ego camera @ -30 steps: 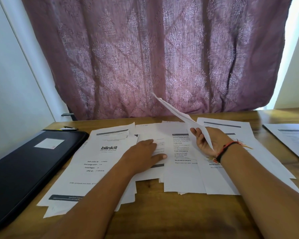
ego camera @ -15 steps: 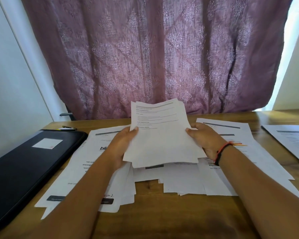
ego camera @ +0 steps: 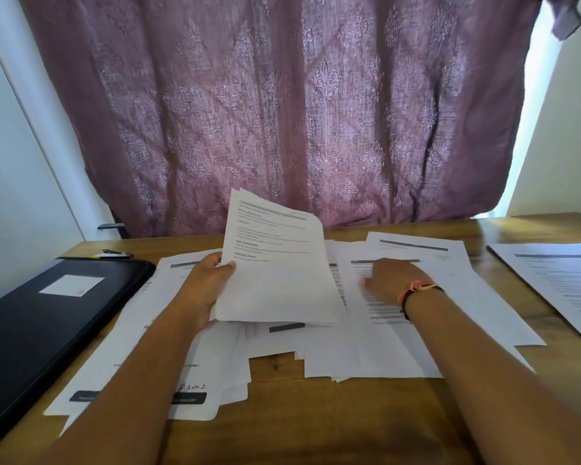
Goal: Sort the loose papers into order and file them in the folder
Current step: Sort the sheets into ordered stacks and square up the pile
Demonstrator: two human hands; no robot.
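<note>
We see a small stack of white printed pages lifted up and tilted, pinched at its left edge by our left hand; many more white papers lie flat under it in a messy, overlapping spread; a few sheets lie apart at the far right; the black folder lies flat and closed just left of the spread, with a white label on top.
</note>
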